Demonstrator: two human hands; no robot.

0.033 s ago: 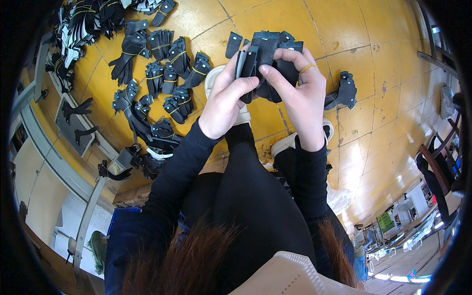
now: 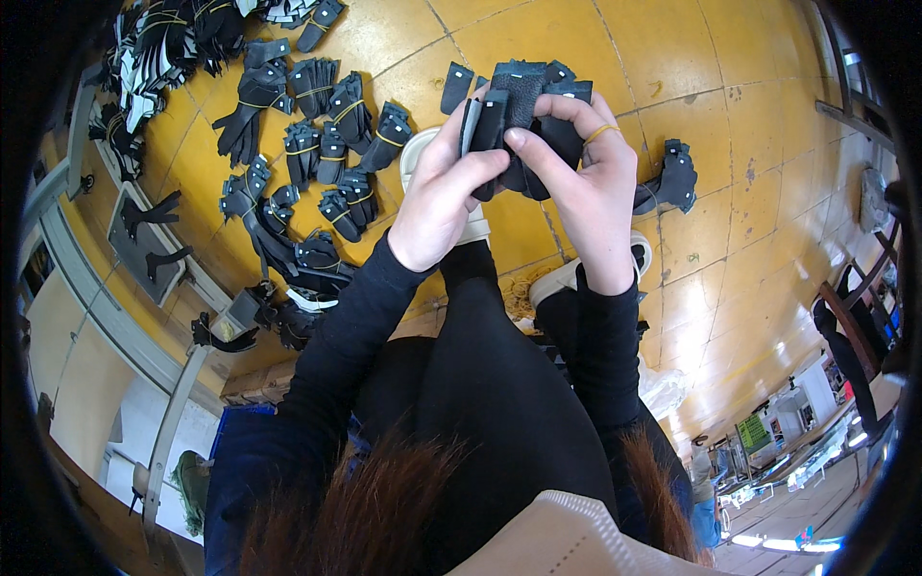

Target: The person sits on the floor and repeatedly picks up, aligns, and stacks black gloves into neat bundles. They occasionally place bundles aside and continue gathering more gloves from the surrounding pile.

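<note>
Both of my hands hold one stack of flat black cut pieces (image 2: 523, 115) above the yellow floor. My left hand (image 2: 444, 192) grips the stack's left side, thumb across the front pieces. My right hand (image 2: 586, 182) wraps the right side, with a yellow rubber band around its fingers. The pieces fan out a little at the top. One loose black piece (image 2: 455, 86) lies on the floor just left of the stack.
Several banded bundles of black pieces (image 2: 327, 144) lie on the floor to the left, more heaped at the far left (image 2: 163, 48). Another black bundle (image 2: 672, 182) lies to the right. My legs in black and white shoes (image 2: 576, 274) are below the hands.
</note>
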